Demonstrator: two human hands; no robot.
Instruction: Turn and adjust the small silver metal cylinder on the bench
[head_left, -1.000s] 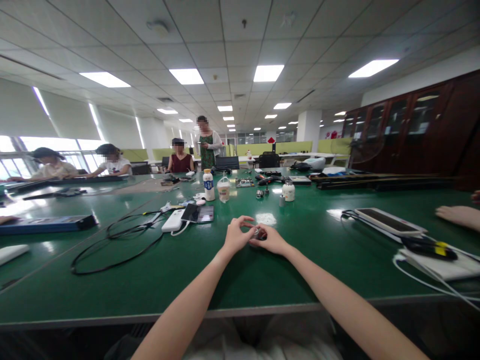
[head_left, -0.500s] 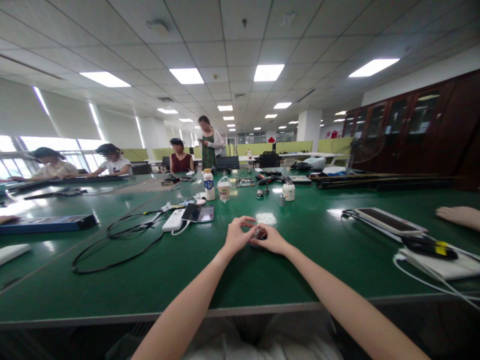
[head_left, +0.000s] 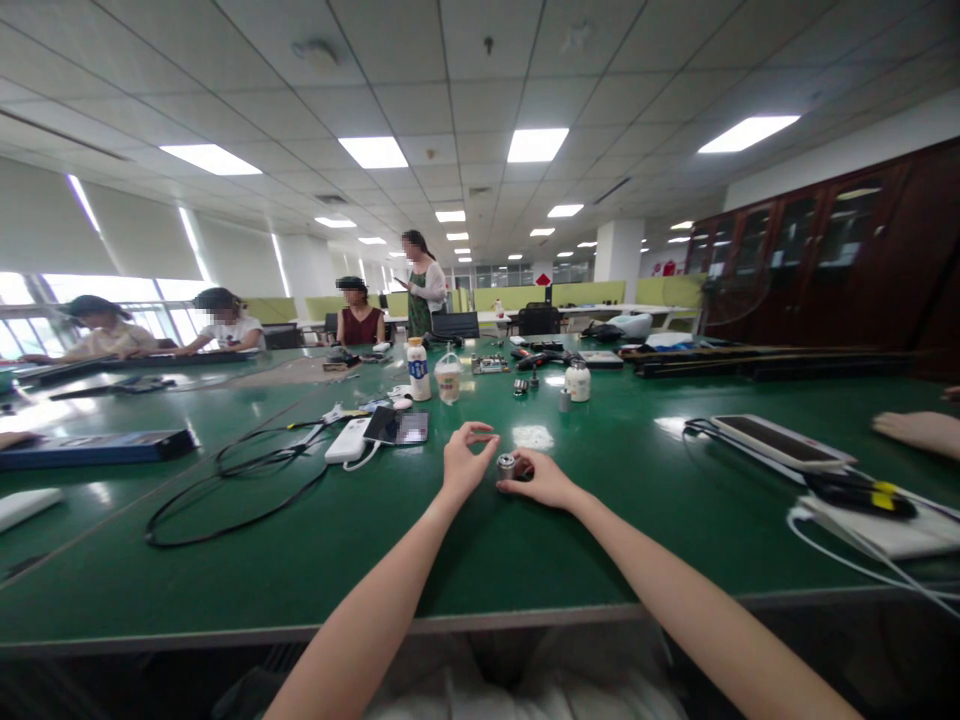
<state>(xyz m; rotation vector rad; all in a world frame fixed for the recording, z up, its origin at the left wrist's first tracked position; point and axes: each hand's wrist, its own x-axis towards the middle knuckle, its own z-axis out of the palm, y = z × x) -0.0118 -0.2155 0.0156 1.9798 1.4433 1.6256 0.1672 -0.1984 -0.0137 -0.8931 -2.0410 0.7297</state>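
Note:
Both my forearms reach out over a green table (head_left: 465, 560). A small silver metal cylinder (head_left: 506, 466) stands on the table between my hands. My right hand (head_left: 541, 480) rests on the table with its fingertips pinched against the cylinder's side. My left hand (head_left: 463, 462) hovers just left of and above the cylinder, with thumb and forefinger pinched in a ring; whether they hold a tiny part is too small to tell.
A black cable loop (head_left: 225, 490), a white power bank (head_left: 346, 441) and a phone (head_left: 397, 427) lie to the left. Bottles (head_left: 417, 370) and cups (head_left: 448, 380) stand further back. A tablet (head_left: 780, 443) and white cables (head_left: 862, 560) lie to the right, near another person's hand (head_left: 916, 432). Several people are at the far left.
My left hand has lifted up and left off the cylinder, which now shows uncovered. My right hand has stayed on it. The standing person has turned and stepped right.

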